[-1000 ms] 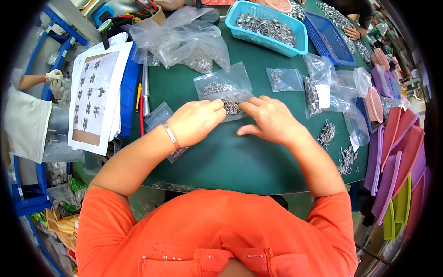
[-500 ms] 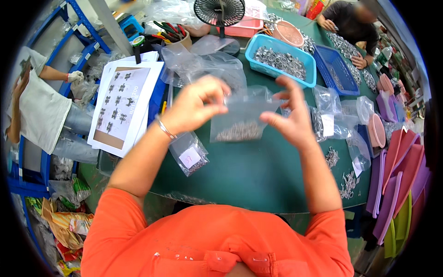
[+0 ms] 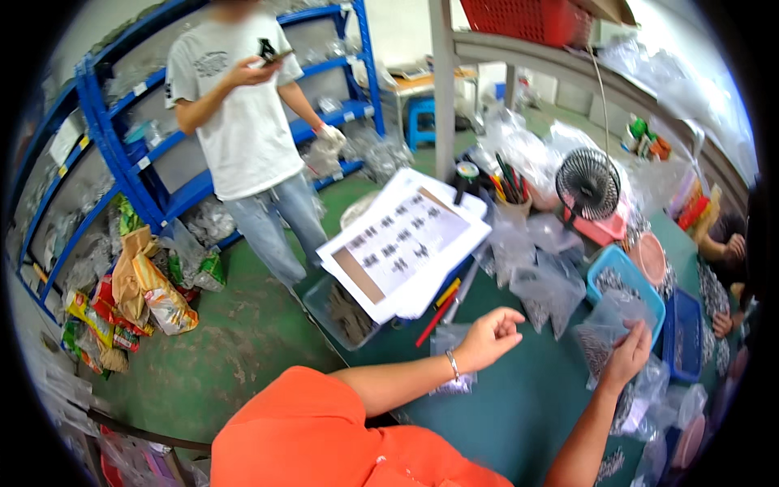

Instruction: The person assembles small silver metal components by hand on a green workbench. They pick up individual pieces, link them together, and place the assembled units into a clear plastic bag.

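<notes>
Blk fan [image 3: 587, 185] & blu stool [image 3: 421, 109]

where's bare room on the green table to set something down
The widest bare patch of the green table lies between the left hand and the right hand, which holds a clear bag, and runs toward the orange shirt. It's crowded beyond the hands, with other bags and the light-blue basket, and on the left, with papers and pens.

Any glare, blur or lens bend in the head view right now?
Head view: fisheye curves the blue metal shelving; glare whitens the pale plastic pile at upper right; the bare right hand and its clear plastic bag of small grey parts look slightly soft.
</notes>
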`<action>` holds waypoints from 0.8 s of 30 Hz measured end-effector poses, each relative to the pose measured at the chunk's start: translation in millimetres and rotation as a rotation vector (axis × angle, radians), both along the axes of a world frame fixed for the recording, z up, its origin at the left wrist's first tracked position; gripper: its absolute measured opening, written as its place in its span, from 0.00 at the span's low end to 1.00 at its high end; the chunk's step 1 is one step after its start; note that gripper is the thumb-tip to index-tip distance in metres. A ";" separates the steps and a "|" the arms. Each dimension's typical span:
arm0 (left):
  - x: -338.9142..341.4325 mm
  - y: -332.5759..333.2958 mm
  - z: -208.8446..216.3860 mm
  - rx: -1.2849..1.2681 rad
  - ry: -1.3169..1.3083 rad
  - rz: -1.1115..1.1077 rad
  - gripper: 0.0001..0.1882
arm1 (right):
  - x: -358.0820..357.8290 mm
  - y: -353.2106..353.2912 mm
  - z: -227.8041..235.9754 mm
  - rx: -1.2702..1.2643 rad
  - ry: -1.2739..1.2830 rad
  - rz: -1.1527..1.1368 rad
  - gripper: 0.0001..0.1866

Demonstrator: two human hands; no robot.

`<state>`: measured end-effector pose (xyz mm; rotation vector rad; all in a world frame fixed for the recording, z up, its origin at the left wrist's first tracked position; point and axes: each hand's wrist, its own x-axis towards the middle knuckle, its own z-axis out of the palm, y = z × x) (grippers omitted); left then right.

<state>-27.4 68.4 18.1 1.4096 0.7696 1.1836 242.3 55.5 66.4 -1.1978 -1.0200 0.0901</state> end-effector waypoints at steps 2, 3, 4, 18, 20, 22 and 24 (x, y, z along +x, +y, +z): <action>-8.3 2.3 4.7 -0.028 0.022 -0.007 0.14 | -5.9 14.1 -7.6 0.004 0.090 0.035 0.15; -9.6 5.4 3.7 -0.012 0.022 0.005 0.14 | -5.1 19.6 -23.4 -0.041 0.184 0.114 0.15; -12.0 12.1 2.8 0.006 0.022 0.011 0.14 | -4.2 27.9 -38.6 -0.083 0.279 0.187 0.15; 37.7 53.0 -7.6 -0.280 0.316 0.181 0.40 | -20.8 62.0 -60.9 -0.409 -0.378 0.176 0.39; 53.1 73.1 -10.2 -0.282 0.274 0.224 0.39 | -32.7 78.3 -62.1 -0.420 -0.294 0.173 0.33; 58.1 102.8 -22.8 -0.280 0.099 0.214 0.34 | -47.0 84.9 -56.8 -0.520 -0.116 0.174 0.26; 58.8 111.6 -19.3 -0.350 0.120 0.197 0.25 | -44.2 89.7 -56.0 -0.563 -0.050 0.156 0.19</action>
